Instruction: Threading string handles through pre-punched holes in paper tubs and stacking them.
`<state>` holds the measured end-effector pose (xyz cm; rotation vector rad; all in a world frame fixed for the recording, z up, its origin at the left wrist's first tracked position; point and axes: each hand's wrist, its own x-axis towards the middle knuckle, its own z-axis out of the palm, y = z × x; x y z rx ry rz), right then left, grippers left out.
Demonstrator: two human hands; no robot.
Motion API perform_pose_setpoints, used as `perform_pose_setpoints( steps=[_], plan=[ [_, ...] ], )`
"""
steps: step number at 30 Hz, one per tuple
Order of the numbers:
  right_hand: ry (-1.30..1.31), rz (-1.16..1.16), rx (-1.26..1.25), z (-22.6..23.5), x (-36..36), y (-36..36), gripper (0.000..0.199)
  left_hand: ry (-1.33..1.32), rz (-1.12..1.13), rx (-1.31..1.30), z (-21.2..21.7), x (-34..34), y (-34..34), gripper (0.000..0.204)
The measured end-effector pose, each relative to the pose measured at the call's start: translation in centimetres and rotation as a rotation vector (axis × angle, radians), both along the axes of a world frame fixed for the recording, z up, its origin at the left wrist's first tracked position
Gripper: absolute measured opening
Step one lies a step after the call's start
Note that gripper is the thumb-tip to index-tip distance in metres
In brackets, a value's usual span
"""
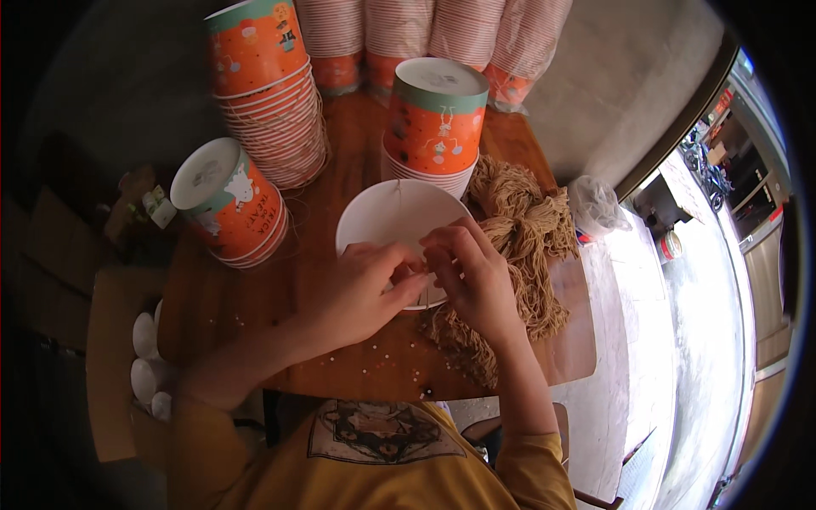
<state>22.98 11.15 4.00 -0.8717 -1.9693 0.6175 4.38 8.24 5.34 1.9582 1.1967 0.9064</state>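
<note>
A white-lined paper bucket (399, 208) stands on the table in front of me, its open mouth facing up. Over its near rim, my left hand (361, 285) and my right hand (478, 280) meet with fingertips pinched close together. They appear closed on a thin string (427, 294) that shows at the rim just below; its end is hidden by the fingers. Another short strand hangs at the bucket's far inner wall. Just right of my right hand lies a loose bundle of tan twine (531, 246).
Upside-down orange-and-green buckets stand in a short stack (242, 212), a tall stack (268, 110) and a stack behind (438, 127). Wrapped stacks (463, 34) line the wall. Tiny bits (387, 365) dot the wooden table (306, 361). A cardboard box (115, 357) with white cups stands lower left.
</note>
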Motion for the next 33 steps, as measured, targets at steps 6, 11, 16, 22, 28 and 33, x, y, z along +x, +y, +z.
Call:
perform_pose_setpoints(
  steps=[6, 11, 16, 22, 28, 33],
  plan=[
    [-0.001, -0.014, -0.005, -0.1, -0.3, 0.0, 0.021, 0.098, 0.070, 0.179, -0.6, 0.8, 0.7, 0.013],
    [-0.006, -0.031, 0.092, -0.5, -0.6, 0.2, 0.021, 0.130, 0.052, 0.175, -0.4, 1.1, 1.5, 0.012],
    [-0.018, -0.103, 0.156, -0.1, -1.5, 0.4, 0.013, 0.072, 0.093, 0.113, -0.2, 1.1, 2.1, 0.012],
    [0.015, -0.254, 0.096, -0.3, -0.7, 2.7, 0.010, 0.177, 0.018, 0.214, -0.6, 0.9, 1.1, 0.013],
    [-0.084, -0.279, 0.040, -0.4, -1.7, 2.9, 0.011, 0.107, -0.061, 0.063, -0.4, -0.1, 0.0, 0.018],
    [-0.096, -0.228, 0.095, 0.0, -1.6, 3.1, 0.010, 0.230, -0.065, 0.434, -1.7, 0.1, -0.2, 0.021]
  ],
)
